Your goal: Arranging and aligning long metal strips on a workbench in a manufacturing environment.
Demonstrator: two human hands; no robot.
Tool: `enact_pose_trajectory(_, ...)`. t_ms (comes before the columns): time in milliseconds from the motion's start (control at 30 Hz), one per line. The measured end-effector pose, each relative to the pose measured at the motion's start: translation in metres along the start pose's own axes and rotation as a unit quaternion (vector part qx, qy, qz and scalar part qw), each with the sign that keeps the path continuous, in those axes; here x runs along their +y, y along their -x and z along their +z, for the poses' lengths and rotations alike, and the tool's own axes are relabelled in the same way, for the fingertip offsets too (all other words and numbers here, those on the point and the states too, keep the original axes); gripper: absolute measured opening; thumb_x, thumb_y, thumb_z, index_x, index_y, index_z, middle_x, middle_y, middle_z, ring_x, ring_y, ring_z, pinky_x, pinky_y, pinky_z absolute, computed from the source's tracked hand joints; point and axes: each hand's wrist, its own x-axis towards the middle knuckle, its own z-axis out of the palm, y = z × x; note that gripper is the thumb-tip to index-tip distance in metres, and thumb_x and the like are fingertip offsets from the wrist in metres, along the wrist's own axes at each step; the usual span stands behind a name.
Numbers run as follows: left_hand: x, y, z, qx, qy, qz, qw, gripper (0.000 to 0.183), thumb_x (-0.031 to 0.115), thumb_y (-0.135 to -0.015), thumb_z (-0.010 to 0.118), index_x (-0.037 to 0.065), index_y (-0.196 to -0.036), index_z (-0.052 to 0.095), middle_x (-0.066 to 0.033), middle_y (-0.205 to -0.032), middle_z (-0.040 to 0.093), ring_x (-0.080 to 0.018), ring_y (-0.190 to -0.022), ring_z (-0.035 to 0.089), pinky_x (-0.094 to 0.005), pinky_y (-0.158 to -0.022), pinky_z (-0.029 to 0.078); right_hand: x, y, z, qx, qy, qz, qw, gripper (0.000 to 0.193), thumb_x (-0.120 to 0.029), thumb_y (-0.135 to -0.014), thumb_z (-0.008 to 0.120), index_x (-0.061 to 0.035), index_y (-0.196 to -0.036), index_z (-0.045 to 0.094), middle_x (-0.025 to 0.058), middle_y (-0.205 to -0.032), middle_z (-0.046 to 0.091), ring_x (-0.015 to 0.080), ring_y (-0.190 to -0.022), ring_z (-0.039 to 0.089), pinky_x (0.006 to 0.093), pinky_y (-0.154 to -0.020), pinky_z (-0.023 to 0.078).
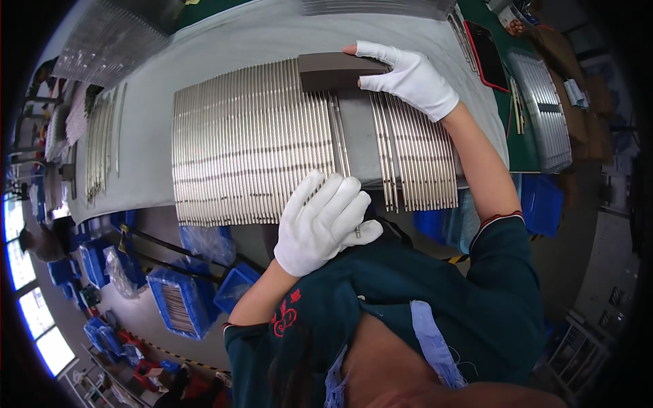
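Two groups of slim shiny metal rods lie side by side on a white-covered table: a wide left group point(252, 143) and a narrower right group point(425, 160). A few loose rods point(340, 139) lie at the gap between them. My right hand point(415, 78), in a white glove with bare thumb and index tips, grips a dark grey rectangular block point(333, 71). The block rests across the far ends of the rods. My white-gloved left hand point(320, 224) lies with fingers stretched over the near ends of the left group. A small rod end shows beside its thumb.
More rods point(102, 143) lie at the table's left, near a stack of clear ridged trays point(112, 44). A red-edged phone point(486, 54) and another ridged tray point(541, 109) sit at the right. Blue bins point(180, 299) stand on the floor below the table.
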Motion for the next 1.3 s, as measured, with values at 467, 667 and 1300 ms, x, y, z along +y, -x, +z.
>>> enact_pose_trajectory(467,-0.009,0.005,0.011,-0.023,-0.014,0.044,0.999,0.033,0.036,-0.083,0.073,0.008,-0.094,0.060,-0.0071,-0.095,0.058,-0.0225,-0.088,0.062,-0.0416,-0.087,0.049,0.035,-0.018,-0.028,0.246,-0.100,-0.001,0.964,0.056,-0.024,-0.092,0.080,-0.0086,-0.142,0.061,0.0084,-0.128,0.071,0.0149,-0.112,0.067,0.0292,-0.100,0.053)
enact_pose_trajectory(667,-0.010,0.010,0.004,-0.040,-0.020,0.005,0.999,0.047,0.038,-0.079,0.079,0.009,-0.112,0.063,-0.0098,-0.113,0.061,-0.0280,-0.106,0.061,-0.0546,-0.100,0.045,0.072,-0.020,-0.030,0.384,-0.065,0.033,0.920,0.061,-0.020,-0.088,0.078,-0.0004,-0.142,0.058,0.0158,-0.136,0.064,0.0235,-0.124,0.060,0.0338,-0.105,0.047)
enact_pose_trajectory(1300,-0.029,0.014,-0.020,-0.128,-0.088,-0.024,0.988,0.071,0.053,-0.077,0.076,0.007,-0.128,0.058,-0.0110,-0.124,0.059,-0.0331,-0.117,0.057,-0.0593,-0.109,0.037,0.077,-0.017,-0.031,0.424,-0.024,0.038,0.905,0.060,-0.025,-0.088,0.077,0.0023,-0.138,0.059,0.0179,-0.132,0.065,0.0265,-0.121,0.061,0.0356,-0.104,0.047)
